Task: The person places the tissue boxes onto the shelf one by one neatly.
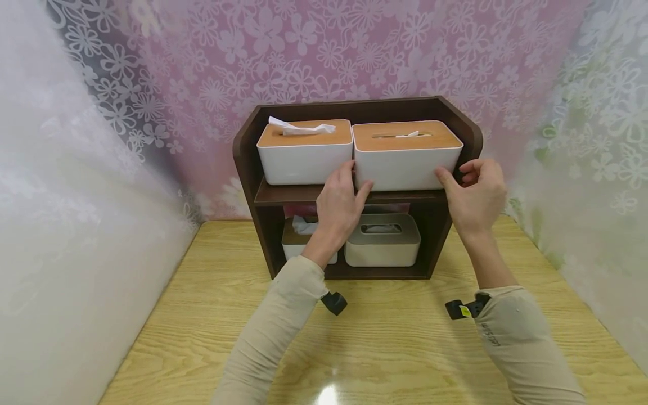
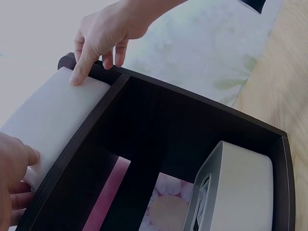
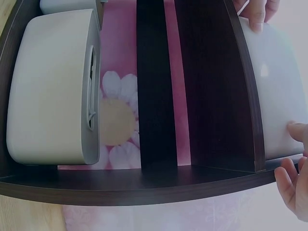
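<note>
A white tissue box with a wooden lid [image 1: 408,163] sits at the right of the upper shelf, and both hands are on it. My left hand [image 1: 338,202] grips its front left corner, thumb on the white front and fingers at the gap beside the neighbouring box. My right hand [image 1: 477,197] presses its thumb against the front near the right end. The other right fingers bend loosely by the shelf's side panel, as the left wrist view shows with the right hand [image 2: 103,36]. A second wood-lidded tissue box [image 1: 307,163] stands on the left, a tissue sticking out.
The dark brown two-tier shelf [image 1: 291,196] stands on a wood-grain table [image 1: 385,349] against a pink floral backdrop [image 1: 324,50]. Its lower tier holds a beige tissue box with a grey lid [image 1: 383,253] and a smaller white tissue box [image 1: 293,250], partly behind my left hand.
</note>
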Demonstrator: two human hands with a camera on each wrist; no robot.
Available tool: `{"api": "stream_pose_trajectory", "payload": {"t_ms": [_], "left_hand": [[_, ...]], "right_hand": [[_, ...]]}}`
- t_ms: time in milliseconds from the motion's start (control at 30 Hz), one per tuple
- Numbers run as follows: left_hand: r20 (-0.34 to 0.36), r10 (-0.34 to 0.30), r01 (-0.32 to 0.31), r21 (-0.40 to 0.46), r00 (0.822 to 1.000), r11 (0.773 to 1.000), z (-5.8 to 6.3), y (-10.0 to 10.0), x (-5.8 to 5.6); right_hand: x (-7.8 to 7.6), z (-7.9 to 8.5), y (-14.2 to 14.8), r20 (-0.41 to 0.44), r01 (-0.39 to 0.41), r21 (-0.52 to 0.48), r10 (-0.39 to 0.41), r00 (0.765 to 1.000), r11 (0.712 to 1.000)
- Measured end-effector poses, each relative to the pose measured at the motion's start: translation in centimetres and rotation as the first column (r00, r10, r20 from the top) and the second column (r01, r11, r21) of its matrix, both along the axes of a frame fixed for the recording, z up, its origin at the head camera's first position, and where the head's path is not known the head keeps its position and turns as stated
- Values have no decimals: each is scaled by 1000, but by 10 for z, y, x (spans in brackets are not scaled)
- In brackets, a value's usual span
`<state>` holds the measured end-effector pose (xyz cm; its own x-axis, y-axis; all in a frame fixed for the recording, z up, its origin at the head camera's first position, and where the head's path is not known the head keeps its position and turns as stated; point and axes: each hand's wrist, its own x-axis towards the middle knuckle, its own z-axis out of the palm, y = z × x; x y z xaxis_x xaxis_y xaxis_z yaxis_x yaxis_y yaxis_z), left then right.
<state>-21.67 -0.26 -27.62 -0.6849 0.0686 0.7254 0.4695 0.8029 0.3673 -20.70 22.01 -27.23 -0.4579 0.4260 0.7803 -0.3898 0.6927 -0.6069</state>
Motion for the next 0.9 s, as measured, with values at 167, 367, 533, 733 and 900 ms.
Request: {"api": "stream_pose_trajectory", "payload": {"t_ms": [167,367,533,733,900], "left_hand": [[-44,34,-36,-44,998,998,2,1,-1],[-55,72,-76,-68,996,995,3,-1,-4],[-66,79,-84,-76,995,994,4,-1,-6],[-101,85,-94,-93,991,991,4,-2,-10],[-114,88,-101,-117,990,988,2,-2,-13]], "right_hand": [[-3,0,-3,0,22,-24,-22,1000,999],[-7,0,-6,-4,39,-59,-40,999,997],[-10,-1,-8,-14,48,-79,-49,999,996],[-12,-1,-11,-18,59,-95,-61,998,994],[-16,-2,-14,6,88,-102,-88,996,991]]}}
